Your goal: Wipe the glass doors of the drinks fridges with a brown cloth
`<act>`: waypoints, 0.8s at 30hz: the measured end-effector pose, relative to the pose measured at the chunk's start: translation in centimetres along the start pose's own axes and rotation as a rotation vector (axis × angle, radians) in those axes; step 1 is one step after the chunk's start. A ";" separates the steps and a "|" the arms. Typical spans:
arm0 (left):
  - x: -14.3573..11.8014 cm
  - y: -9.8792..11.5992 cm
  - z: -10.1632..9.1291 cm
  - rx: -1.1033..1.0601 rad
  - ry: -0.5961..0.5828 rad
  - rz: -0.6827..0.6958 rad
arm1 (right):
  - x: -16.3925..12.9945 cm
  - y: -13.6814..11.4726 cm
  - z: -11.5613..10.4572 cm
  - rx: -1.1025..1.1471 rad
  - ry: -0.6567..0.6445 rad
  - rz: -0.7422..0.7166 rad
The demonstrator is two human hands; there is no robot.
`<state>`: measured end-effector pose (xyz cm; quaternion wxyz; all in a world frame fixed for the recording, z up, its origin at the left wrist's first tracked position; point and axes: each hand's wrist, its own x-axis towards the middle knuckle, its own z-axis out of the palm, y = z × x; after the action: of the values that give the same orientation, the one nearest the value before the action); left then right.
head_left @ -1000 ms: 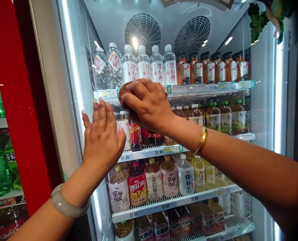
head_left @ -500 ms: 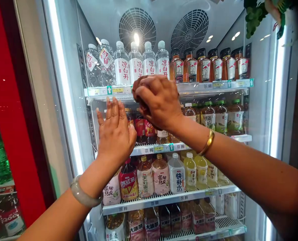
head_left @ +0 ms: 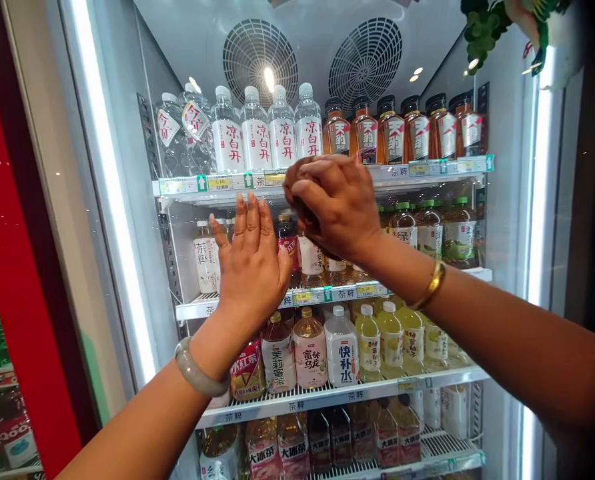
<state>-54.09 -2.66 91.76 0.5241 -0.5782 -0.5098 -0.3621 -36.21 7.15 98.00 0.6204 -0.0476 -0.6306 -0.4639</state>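
Left hand: flat and open, fingers together and pointing up, holding nothing; it stands in front of the second shelf, its palm toward the bottles there. A pale bangle sits on the wrist.

Right hand: curled closed over the cap end of a bottle in the second-shelf row; the fingers hide the top, so which bottle it grips cannot be told. A gold bangle sits on that wrist.

Red-labelled bottle: stands upright at the front edge of the second shelf, between the two hands. Judged full, so moderately heavy; thin plastic wall that gives under squeeze, possibly damp from the cold and slippery. Best taken round the neck or the labelled waist.

White-labelled tea bottles: left end of the same shelf, upright.

Room: headroom under the top shelf edge is slight, so bottles likely come out forward rather than up. Neighbours stand touching; tipping one could topple the row. The front is open.

Top shelf: water bottles left, amber bottles right. Behind, two fan grilles.
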 end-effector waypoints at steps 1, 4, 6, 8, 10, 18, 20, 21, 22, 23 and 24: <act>0.2 0.6 0.1 0.002 -0.001 -0.001 | -0.2 -0.4 0.0 0.008 0.002 -0.039; 0.0 2.2 0.2 -0.001 -0.012 0.022 | -2.5 0.0 -1.3 0.047 0.015 -0.217; -0.3 2.9 0.2 -0.003 -0.025 0.044 | -4.0 1.7 -2.4 0.059 0.020 -0.268; -0.2 3.5 0.4 -0.005 -0.035 0.057 | -4.5 3.6 -3.0 0.032 0.018 -0.213; 0.3 4.3 0.9 -0.010 -0.034 0.054 | -3.8 4.7 -2.8 -0.004 0.028 -0.089; 1.5 7.4 2.2 -0.023 -0.025 0.022 | -6.2 3.3 -3.5 0.050 0.003 -0.181; 1.2 7.9 2.1 -0.018 -0.036 0.044 | -8.5 4.8 -4.9 0.062 0.008 -0.212; 1.2 8.2 2.1 -0.019 -0.043 0.056 | -9.3 5.8 -5.5 0.055 0.013 -0.200; 1.3 8.6 2.2 -0.026 -0.050 0.066 | -9.7 6.8 -5.9 0.039 0.019 -0.175; 1.5 9.0 2.3 -0.036 -0.055 0.071 | -9.7 7.8 -6.1 0.017 0.022 -0.136; 1.8 9.5 2.4 -0.050 -0.056 0.070 | -9.4 8.5 -6.1 -0.004 0.025 -0.086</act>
<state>-44.74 0.72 90.81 0.5073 -0.6187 -0.4944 -0.3398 -24.22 12.86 93.45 0.6078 -0.0159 -0.6233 -0.4918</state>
